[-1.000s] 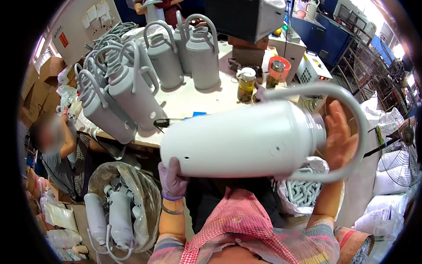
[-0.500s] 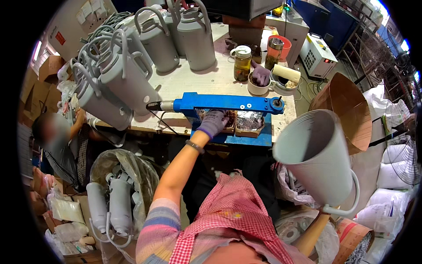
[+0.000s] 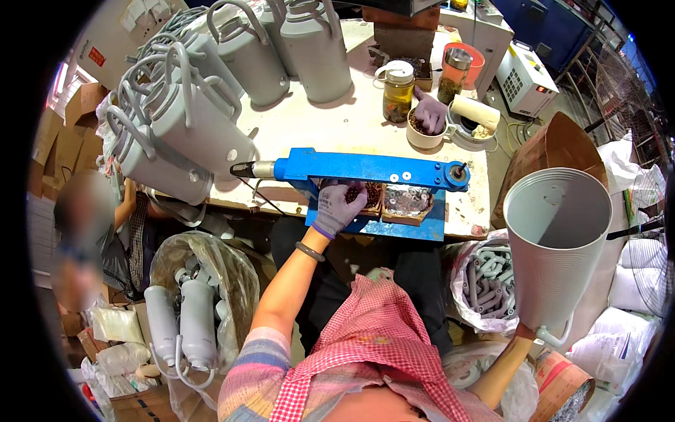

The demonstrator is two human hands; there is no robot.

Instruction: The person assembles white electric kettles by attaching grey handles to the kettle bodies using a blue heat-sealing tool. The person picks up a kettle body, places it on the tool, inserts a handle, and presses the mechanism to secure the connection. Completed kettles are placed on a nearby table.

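My left hand (image 3: 339, 208), in a pale grey-purple glove, is below the arm of a blue bench machine (image 3: 373, 167). Its fingers curl around small dark parts (image 3: 356, 193), over a small box of similar pieces. Beside that lies a box of shiny metal washers (image 3: 408, 201). At the right, my right hand (image 3: 524, 333) grips the lower end of a tall grey ribbed shell (image 3: 555, 267), close to its curved handle (image 3: 560, 333). The shell's wide mouth faces up. Most of my right hand's fingers are hidden behind the shell.
Several grey jugs (image 3: 316, 56) stand at the table's back left. Tea bottles (image 3: 399, 95) and a cup with a glove (image 3: 426, 126) are farther back. Bags of grey handles (image 3: 492, 281) and grey bottles (image 3: 197, 320) flank my legs. A person (image 3: 98, 225) sits at left.
The grey shell has moved right and become more upright in my right hand, uncovering the bag of handles. My left hand has drawn back slightly, with small dark parts now showing between its fingers.
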